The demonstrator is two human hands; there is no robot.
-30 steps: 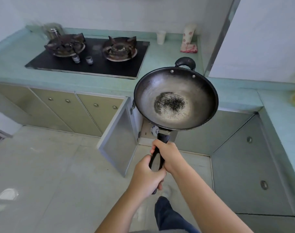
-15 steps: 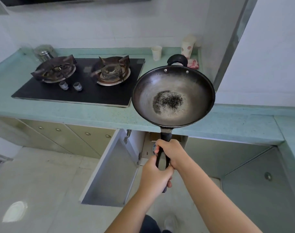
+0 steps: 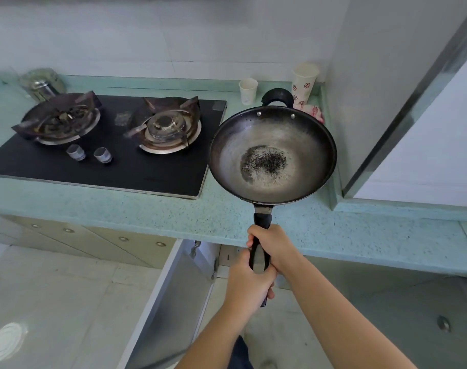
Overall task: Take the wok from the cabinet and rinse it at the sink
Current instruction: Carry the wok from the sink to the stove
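Kitchen contents, all places given from the hob [image 3: 147, 171].

1. Wok [image 3: 272, 155]: dark metal, bowl facing up at me, just right of the hob's right edge, over the green countertop [image 3: 120, 206]. There is a dark speckled patch at the centre of the bowl. Two rivets and a black loop grip [image 3: 277, 95] sit on its far rim. The long black handle [image 3: 263, 219] points back toward me.
2. My right hand [image 3: 273, 246]: fingers wrapped round the handle, nearer the bowl.
3. My left hand [image 3: 249, 282]: fingers clenched round the same handle just behind the right hand, at its end. The two hands touch.
4. Hob: black glass with two burners, the left burner [image 3: 58, 118] and the right burner [image 3: 168, 126], and two metal knobs [image 3: 76, 152] in front of and between them.
5. Metal pot [image 3: 42, 83]: behind the hob's far left corner, blurred.
6. Small paper cup [image 3: 248, 90]: behind the hob's far right corner, upright.
7. Tall patterned cup [image 3: 304, 81]: further right of the small cup, in the wall corner.
8. Pink-and-white cloth [image 3: 316, 113]: beside the tall cup, partly hidden by the wok's rim.
9. Cabinet door [image 3: 173, 302]: below the hob's right end, under the countertop, standing open toward me.
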